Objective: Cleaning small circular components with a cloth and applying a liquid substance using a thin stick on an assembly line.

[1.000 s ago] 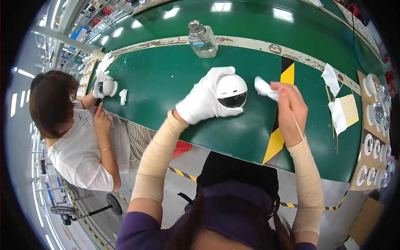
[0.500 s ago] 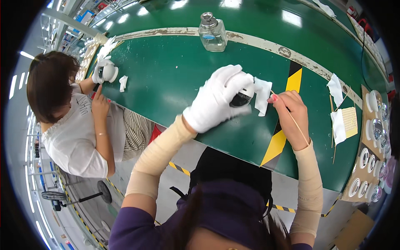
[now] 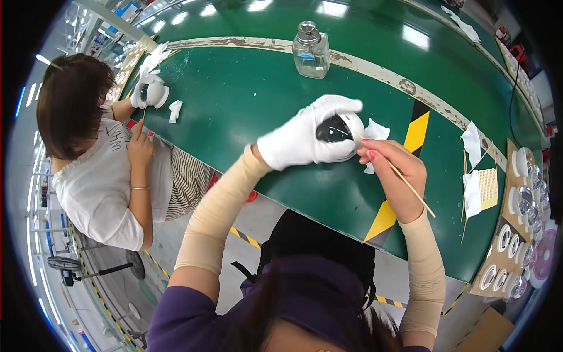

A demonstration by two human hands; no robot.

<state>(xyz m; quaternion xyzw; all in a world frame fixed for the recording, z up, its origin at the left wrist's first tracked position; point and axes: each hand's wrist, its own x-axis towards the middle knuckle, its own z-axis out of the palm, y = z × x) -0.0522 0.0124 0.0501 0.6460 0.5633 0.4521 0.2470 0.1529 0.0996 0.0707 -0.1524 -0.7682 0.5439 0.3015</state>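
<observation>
My left hand (image 3: pixel 296 139), in a white glove, is wrapped round a white dome camera housing (image 3: pixel 353 122) with a glossy black window. It holds the housing just above the green bench. My right hand (image 3: pixel 402 167) is bare and pinches a thin wooden stick (image 3: pixel 415 195). The stick's upper tip meets the housing's right edge, though I cannot tell exactly what it touches. Behind the housing and the right fingers, a white cloth (image 3: pixel 378 130) lies on the bench, partly hidden.
A clear bottle (image 3: pixel 312 57) with a metal top stands at the back. To the right lie cloths (image 3: pixel 471 142), sticks, a yellow card (image 3: pixel 488 188) and a cardboard tray (image 3: pixel 495 246) of white rings. On the left, a co-worker (image 3: pixel 97 158) handles a similar white housing (image 3: pixel 155 94).
My left hand has turned the housing so its black window faces more upward. My right hand has moved left, bringing the stick's tip from beside the cloth to the housing.
</observation>
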